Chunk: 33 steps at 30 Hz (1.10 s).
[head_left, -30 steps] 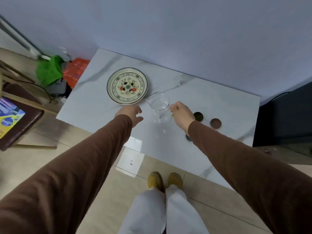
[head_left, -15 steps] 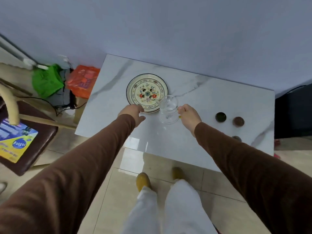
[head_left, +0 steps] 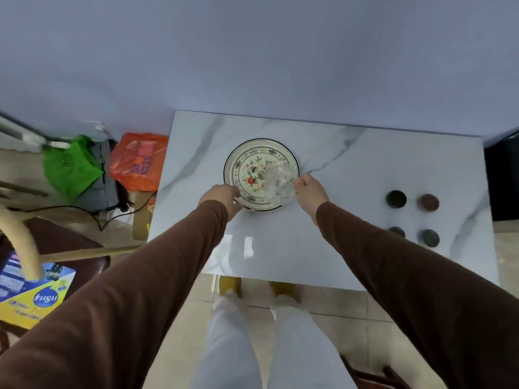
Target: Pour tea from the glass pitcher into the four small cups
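Note:
The clear glass pitcher (head_left: 276, 183) is blurred and sits over the right part of the floral plate (head_left: 252, 164); I cannot tell whether it touches the plate. My right hand (head_left: 310, 190) grips its handle from the right. My left hand (head_left: 220, 195) has its fingers curled on the plate's near-left rim. Four small dark cups stand in a square at the table's right end: a green one (head_left: 396, 199), a brown one (head_left: 428, 202), one partly hidden by my right sleeve (head_left: 398, 231) and another dark one (head_left: 429, 237).
The white marble table (head_left: 351, 169) stands against a pale wall. Left of it on the floor lie an orange bag (head_left: 139, 162), a green bag (head_left: 70, 167) and cables. A dark stool with a yellow-blue packet (head_left: 36, 293) stands near left. A black object (head_left: 502, 175) is at the far right.
My right hand has carried the pitcher left, from the bare table beside the plate to over the plate's right part. My left hand has closed onto the plate's rim. The view has shifted left.

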Tool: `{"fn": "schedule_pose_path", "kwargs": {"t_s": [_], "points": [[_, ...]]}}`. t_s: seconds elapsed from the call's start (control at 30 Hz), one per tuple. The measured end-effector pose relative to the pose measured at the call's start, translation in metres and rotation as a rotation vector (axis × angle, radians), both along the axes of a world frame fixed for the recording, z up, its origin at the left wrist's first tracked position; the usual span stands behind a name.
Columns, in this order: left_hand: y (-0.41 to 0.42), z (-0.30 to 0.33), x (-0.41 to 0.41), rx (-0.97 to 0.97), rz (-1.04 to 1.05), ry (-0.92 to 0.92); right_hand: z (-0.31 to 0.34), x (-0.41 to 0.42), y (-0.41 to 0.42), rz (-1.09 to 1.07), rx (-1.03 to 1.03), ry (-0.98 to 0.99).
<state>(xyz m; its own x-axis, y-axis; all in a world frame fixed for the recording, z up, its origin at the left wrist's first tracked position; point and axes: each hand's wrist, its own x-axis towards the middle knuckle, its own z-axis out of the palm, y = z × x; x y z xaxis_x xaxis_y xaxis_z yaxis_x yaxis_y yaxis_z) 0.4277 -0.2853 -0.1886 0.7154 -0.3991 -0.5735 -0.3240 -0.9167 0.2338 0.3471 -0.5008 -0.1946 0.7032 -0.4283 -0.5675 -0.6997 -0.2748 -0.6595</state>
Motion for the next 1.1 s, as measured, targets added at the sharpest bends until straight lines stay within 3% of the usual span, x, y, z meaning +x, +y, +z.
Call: {"fn": "schedule_pose_path", "kwargs": {"t_s": [0.5, 1.1], "points": [[0.000, -0.086, 0.077, -0.022, -0.165, 0.039, -0.107, 0.069, 0.010, -0.129, -0.022, 0.024], [-0.016, -0.087, 0.073, -0.010, -0.186, 0.070, -0.122, 0.063, -0.005, 0.038, -0.125, 0.092]]}}
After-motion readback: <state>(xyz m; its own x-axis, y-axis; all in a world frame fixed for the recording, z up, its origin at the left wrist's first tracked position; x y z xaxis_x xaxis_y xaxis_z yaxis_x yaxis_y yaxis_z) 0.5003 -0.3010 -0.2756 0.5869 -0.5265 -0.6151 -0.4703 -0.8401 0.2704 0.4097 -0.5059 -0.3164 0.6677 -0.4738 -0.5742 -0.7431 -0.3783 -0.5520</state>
